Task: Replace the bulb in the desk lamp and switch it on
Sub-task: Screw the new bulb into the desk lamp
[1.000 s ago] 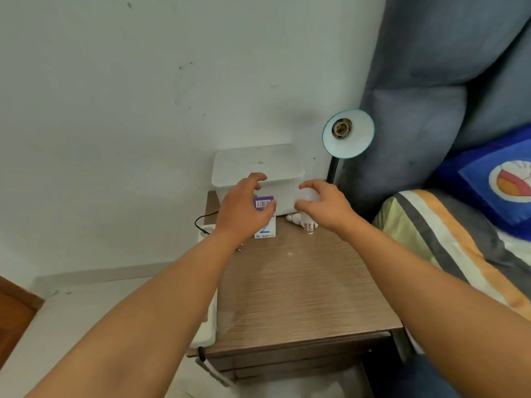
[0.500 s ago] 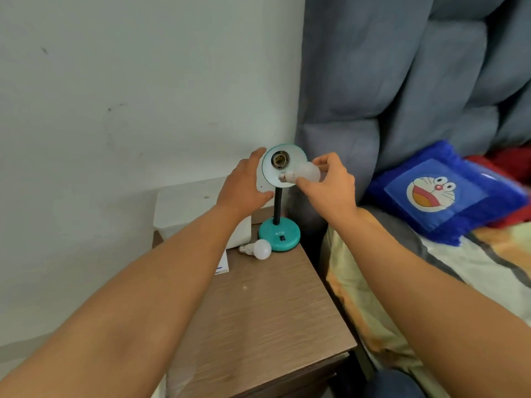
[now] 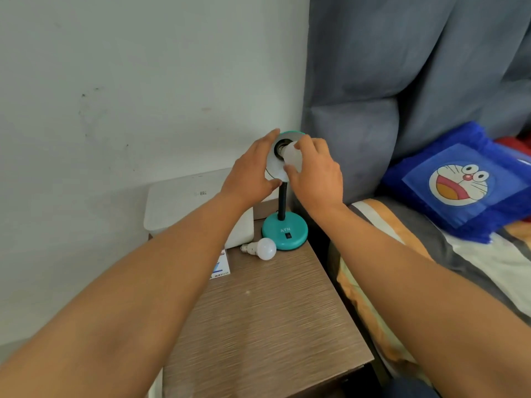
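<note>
Head view: the left hand (image 3: 248, 173) cups the left rim of the lamp shade (image 3: 273, 165), fingers spread along its edge from top to bottom, gripping the shade. The right hand (image 3: 316, 173) is closed around a white bulb (image 3: 293, 158), thumb and fingers pinching its round body, with the bulb's screw base pointing into the socket (image 3: 279, 147) at the middle of the shade; how far the base has entered cannot be told. The shade faces the camera, tilted, on top of a black neck (image 3: 282, 201) that rises from a round teal base (image 3: 285, 232). The base stands at the far right corner of the bench (image 3: 267, 317), a brown wood-grain bedside unit, and carries a small black switch (image 3: 288, 235) on its near side.

A second white bulb (image 3: 260, 248) lies on its side on the bench, just beside the teal base on its left, its metal screw end pointing left. Near it, along the left edge of the bench, a small printed carton (image 3: 221, 267) shows partly from under the left forearm. A white box (image 3: 186, 202) with a lid sits at the far left corner against the wall (image 3: 129, 81).

To the right of the bench is a bed with a striped blanket (image 3: 431, 254), a blue cartoon cushion (image 3: 459, 182) and a grey padded headboard (image 3: 402, 81).
</note>
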